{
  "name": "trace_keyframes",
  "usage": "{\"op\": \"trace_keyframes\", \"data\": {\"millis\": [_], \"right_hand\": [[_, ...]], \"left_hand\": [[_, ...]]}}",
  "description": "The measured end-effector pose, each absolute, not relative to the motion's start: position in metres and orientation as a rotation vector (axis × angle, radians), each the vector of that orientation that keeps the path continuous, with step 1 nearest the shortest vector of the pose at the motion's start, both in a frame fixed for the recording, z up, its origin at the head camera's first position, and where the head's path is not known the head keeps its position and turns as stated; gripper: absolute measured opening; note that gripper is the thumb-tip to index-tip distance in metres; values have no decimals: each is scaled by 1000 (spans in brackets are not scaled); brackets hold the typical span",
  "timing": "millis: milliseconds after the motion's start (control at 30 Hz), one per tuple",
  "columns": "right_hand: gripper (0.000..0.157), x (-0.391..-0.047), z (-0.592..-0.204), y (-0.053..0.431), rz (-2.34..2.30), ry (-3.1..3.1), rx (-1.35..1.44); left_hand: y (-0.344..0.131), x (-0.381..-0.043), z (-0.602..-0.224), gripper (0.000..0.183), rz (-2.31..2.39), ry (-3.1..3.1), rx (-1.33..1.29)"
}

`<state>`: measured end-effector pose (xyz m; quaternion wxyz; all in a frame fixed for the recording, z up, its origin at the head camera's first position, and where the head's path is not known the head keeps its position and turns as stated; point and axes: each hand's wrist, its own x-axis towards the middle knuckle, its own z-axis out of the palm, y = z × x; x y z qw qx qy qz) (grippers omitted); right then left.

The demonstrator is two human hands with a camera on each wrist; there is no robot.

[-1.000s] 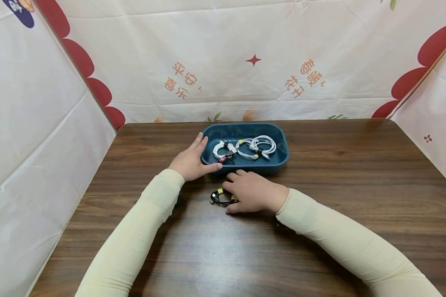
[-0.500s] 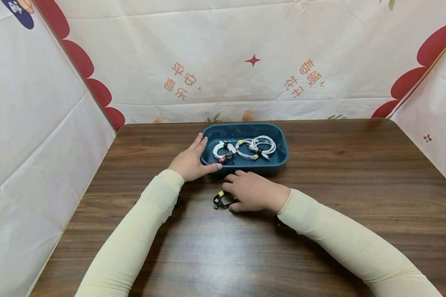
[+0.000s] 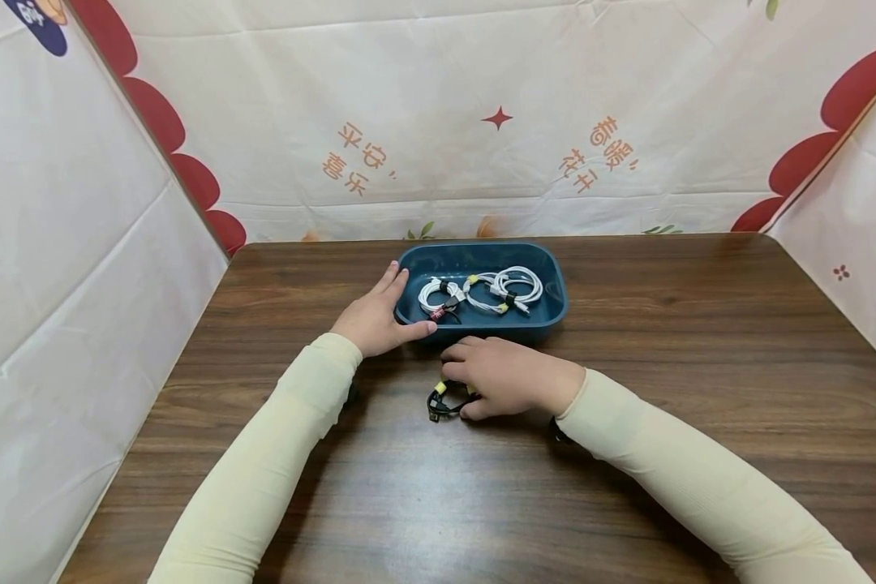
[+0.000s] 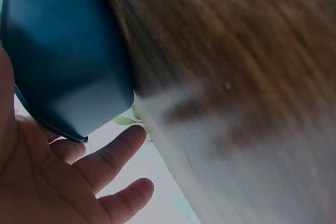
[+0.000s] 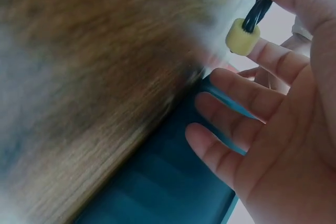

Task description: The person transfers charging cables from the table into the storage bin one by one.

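My left hand (image 3: 372, 320) rests against the left end of a blue plastic bin (image 3: 482, 328), thumb along the front rim and fingers spread beside it. In the left wrist view, its fingers (image 4: 113, 156) touch or lie near the bin's corner. Just in front of the bin, my right hand (image 3: 518, 377) pinches a coiled black cable (image 3: 434, 403) between thumb and index finger. A yellow tie (image 5: 243, 38) round the cable shows in the right wrist view, where the other fingers extend loosely. My palm hides part of the coil in the head view.
Inside the bin lie several coiled white cables (image 3: 423, 297), plus a dark connector with a red tag (image 3: 438, 315). Brown wood-grain table (image 3: 701, 349) surrounds the bin. A printed white cloth (image 3: 438, 146) stands behind and at both sides.
My right hand has shifted slightly right and toward me, drawing the black cable along with it. The left hand and the bin stay in place.
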<state>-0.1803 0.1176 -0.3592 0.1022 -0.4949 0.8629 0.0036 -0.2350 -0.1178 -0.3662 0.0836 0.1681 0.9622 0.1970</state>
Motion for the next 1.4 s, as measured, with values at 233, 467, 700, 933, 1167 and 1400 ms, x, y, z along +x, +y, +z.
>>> {"op": "trace_keyframes", "data": {"millis": [233,467,700,933,1167,1400], "right_hand": [[51,-176,-356,121,-13,2575,-1497],[49,-173,-353,124,-3,2583,-1534],[44,-170,-347,129,-19,2608,-1563],[45,-166,-339,134,-34,2630,-1586],[44,-167,-328,144,-97,2675,-1607],[42,-177,-316,155,-134,2731,-1616]], "left_hand": [[-118,-235,-365,107,598,2868,498],[-117,-236,-364,107,597,2868,498],[-118,-237,-366,108,589,2879,516],[-118,-236,-367,108,584,2886,515],[-119,-235,-367,109,587,2884,501],[-117,-236,-368,109,579,2884,510]]}}
